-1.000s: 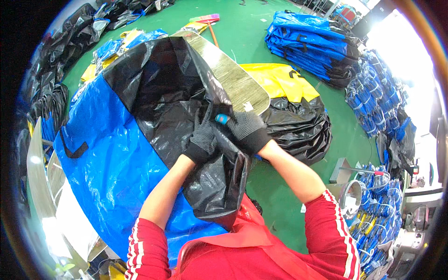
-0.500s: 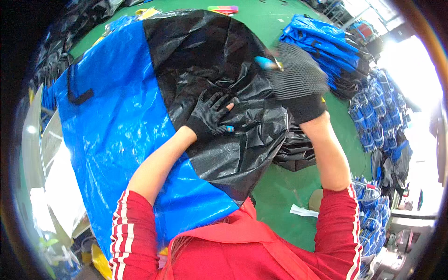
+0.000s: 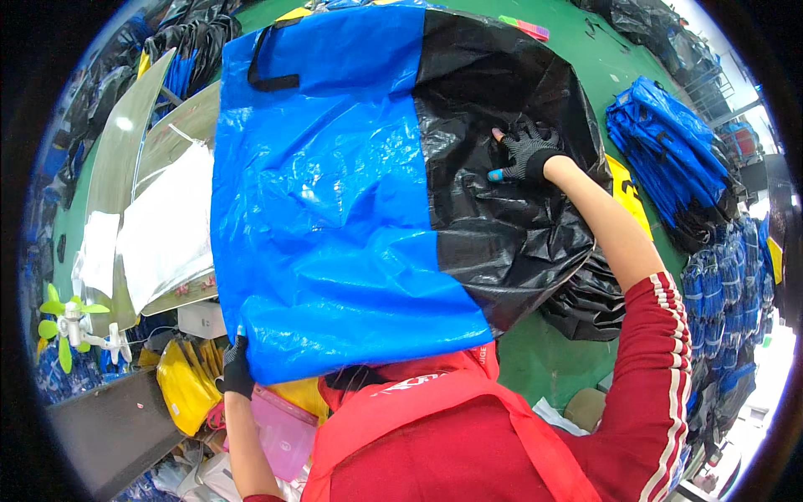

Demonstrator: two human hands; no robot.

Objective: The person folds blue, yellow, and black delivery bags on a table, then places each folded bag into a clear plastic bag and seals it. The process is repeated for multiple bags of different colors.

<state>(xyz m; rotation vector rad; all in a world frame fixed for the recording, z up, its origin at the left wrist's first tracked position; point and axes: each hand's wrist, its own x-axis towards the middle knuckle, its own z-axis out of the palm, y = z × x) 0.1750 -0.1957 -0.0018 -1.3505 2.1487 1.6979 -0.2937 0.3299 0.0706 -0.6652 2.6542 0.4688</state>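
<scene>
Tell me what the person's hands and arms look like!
The right hand and left hand wear grey-and-black gloves with black cuffs. On the right, one fingertip is bare and there's something blue on the thumb. The right sleeve is red with white stripes; only a red sliver of the left sleeve shows.
</scene>
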